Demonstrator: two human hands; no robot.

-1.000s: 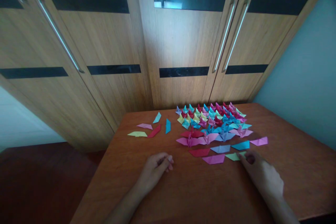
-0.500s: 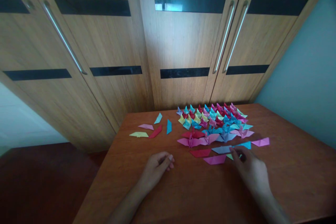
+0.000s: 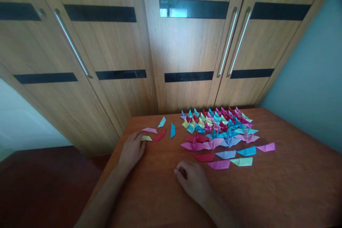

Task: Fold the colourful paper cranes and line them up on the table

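At the table's left side, my left hand point(image 3: 132, 150) has its fingers and thumb around the left end of a yellow folded paper strip point(image 3: 146, 138). That strip lies flat, its left part hidden under the fingers. My right hand point(image 3: 192, 181) rests nearer the front middle, fingers curled in, with nothing visible in them. Close to the left hand lie a pink folded paper point(image 3: 149, 130), a red one point(image 3: 159, 135), a pale blue one point(image 3: 161, 122) and a blue one point(image 3: 172, 130). Beyond the right hand are a red strip point(image 3: 204, 157) and a magenta strip point(image 3: 219, 164).
Rows of folded paper cranes point(image 3: 213, 124) fill the table's back right. Before them lie a green strip point(image 3: 242, 161), a lavender strip point(image 3: 226, 154), a blue strip point(image 3: 247, 151) and a pink strip point(image 3: 266, 147). A wooden wardrobe point(image 3: 187, 50) stands behind the brown table point(image 3: 160, 199).
My left hand has moved left and away from me onto the yellow strip. My right hand has let go of the green strip and moved left towards the middle.
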